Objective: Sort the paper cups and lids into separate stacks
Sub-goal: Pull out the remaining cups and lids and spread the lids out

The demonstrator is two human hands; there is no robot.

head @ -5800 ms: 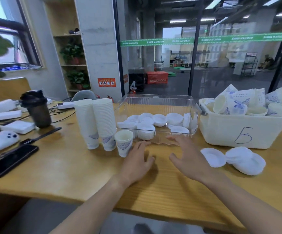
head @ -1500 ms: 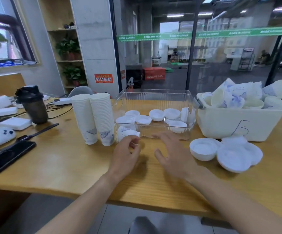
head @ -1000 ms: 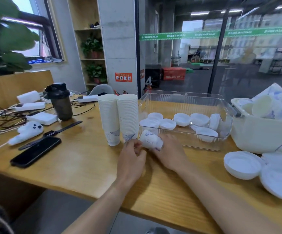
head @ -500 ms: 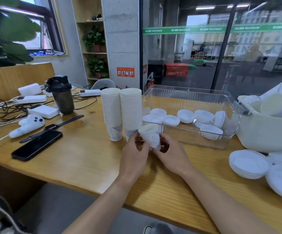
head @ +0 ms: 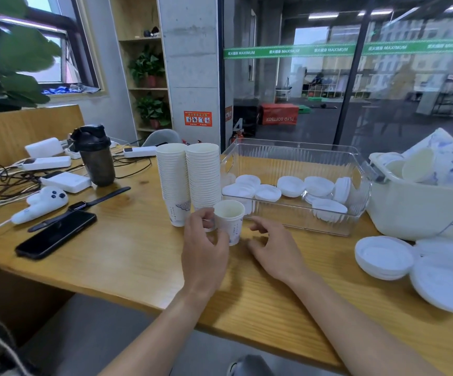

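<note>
Your left hand point(head: 205, 246) and right hand point(head: 275, 249) are both bare, with no glove, ring or watch showing on either. Your forearms run bare too, all the way from the wrists down to the bottom edge of the view, so no sleeve or cuff appears anywhere along them. The fingernails that show are short and unpainted.

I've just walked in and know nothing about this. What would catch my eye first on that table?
Probably the two tall stacks of paper cups mid-table, with the left hand holding a single cup upright just in front of them. Right of the stacks, a clear bin holds loose white lids, and a white tub at the far right is heaped with jumbled cups.
</note>
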